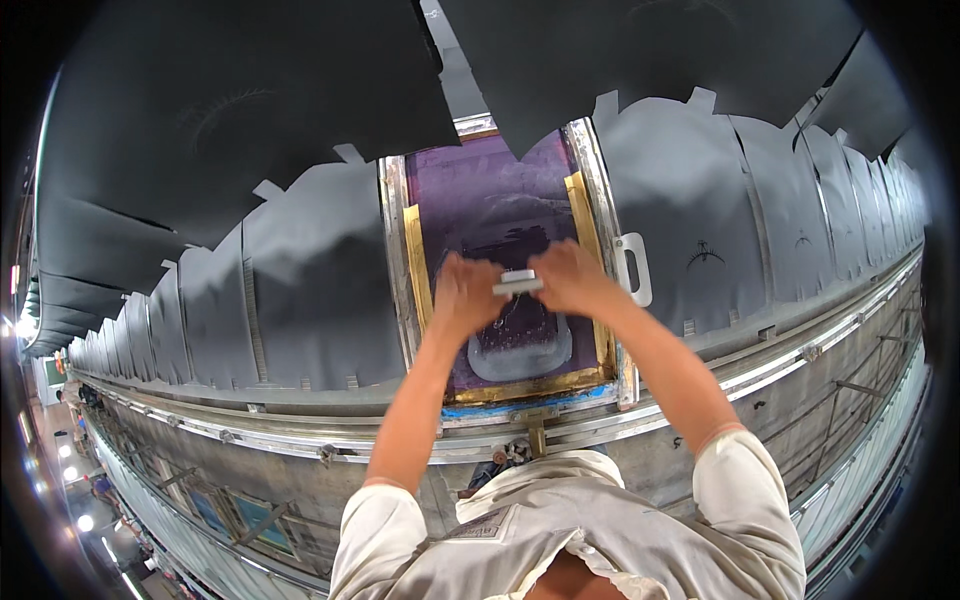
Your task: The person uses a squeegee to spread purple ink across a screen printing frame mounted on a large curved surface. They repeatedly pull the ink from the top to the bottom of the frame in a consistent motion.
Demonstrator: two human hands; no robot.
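A squeegee (pixel 517 284) with a pale handle spans the middle of a purple-meshed printing screen (pixel 490 185). My left hand (pixel 468 293) is closed on its left end, and my right hand (pixel 573 280) is closed on its right end. Both hands hide most of the squeegee, and its blade edge does not show. Below it, a greyish rounded band of wet-looking ink (pixel 522 364) lies on the mesh. Tan tape (pixel 540 384) lines the inner edges of the screen's metal frame (pixel 397 250). A white handle (pixel 632 270) juts from the frame's right side.
Dark cut sheets (pixel 310 290) lie in a long row along the table on both sides of the screen. More dark sheets (pixel 270 90) cover the far side. A metal rail (pixel 690 400) runs along the near edge, with concrete floor (pixel 780 420) beyond it.
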